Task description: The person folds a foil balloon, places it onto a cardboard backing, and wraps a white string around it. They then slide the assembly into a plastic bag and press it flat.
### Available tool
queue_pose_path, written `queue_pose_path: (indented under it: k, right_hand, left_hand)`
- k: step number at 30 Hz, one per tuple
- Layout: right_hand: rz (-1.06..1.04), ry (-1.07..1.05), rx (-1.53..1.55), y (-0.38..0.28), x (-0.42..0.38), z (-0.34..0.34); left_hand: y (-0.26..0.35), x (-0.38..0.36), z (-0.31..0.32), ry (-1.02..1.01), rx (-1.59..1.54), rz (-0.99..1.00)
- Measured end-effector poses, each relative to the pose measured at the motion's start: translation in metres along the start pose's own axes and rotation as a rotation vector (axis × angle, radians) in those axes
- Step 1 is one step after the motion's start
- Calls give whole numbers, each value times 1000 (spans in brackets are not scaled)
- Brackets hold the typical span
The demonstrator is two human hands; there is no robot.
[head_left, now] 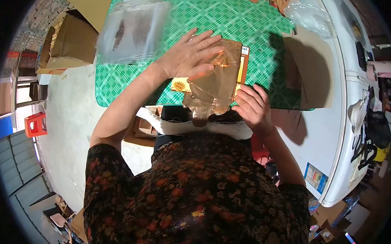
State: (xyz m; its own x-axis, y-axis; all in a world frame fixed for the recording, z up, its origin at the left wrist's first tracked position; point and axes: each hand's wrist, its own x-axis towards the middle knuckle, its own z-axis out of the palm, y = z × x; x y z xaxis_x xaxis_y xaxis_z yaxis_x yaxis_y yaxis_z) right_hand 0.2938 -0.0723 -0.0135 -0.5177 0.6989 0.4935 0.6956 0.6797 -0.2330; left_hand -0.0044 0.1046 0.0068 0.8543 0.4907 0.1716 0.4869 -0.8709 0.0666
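Upper centre of frame, see-through plastic bag (225, 82) lies over printed card (180, 85) on green table (187, 15), smoothing stage I guess. Left hand (185, 58) spread flat on bag; right hand (253, 108) curled at right edge, can't tell if pinching. Shifting bag calls for minding overhanging end.

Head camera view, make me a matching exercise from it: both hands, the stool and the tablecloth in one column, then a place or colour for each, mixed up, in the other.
Column one
1. Right hand
2. Left hand
3. Stool
4. Tablecloth

Column two
A. Green with a pale check pattern
B. At the side edge of the brownish see-through plastic, fingers bent
C. Red, on the floor beyond the table's left side
D. Spread out on top of that plastic

Right pairs: 1-D, 2-B, 3-C, 4-A
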Motion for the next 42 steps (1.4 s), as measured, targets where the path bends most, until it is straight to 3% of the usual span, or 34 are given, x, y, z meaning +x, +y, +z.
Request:
queue_pose_path:
  k: [8,14,22,29,32,37,39,42]
  right_hand:
    - [71,-54,-45,-13,22,-12]
    - [-23,69,84,-2,10,0]
    - [-95,33,89,-11,-15,-9]
    - [61,-53,161,-55,-41,-84]
    - [291,168,152,-53,-54,-137]
    - [674,978,111,2,-6,-152]
    - [616,990,145,21,42,-157]
    - [615,831,71,52,84,-150]
  left_hand:
    - [-1,0,1,-11,-36,-16]
    - [-2,0,-1,-32,-45,-7]
    - [-3,0,0,-14,-60,4]
    - [-3,-1,0,-15,-44,15]
    - [-3,-1,2,-9,-31,17]
    - [-3,-3,0,-1,-5,17]
    - [-2,-2,1,-18,0,11]
    - [-1,1,-3,7,-34,20]
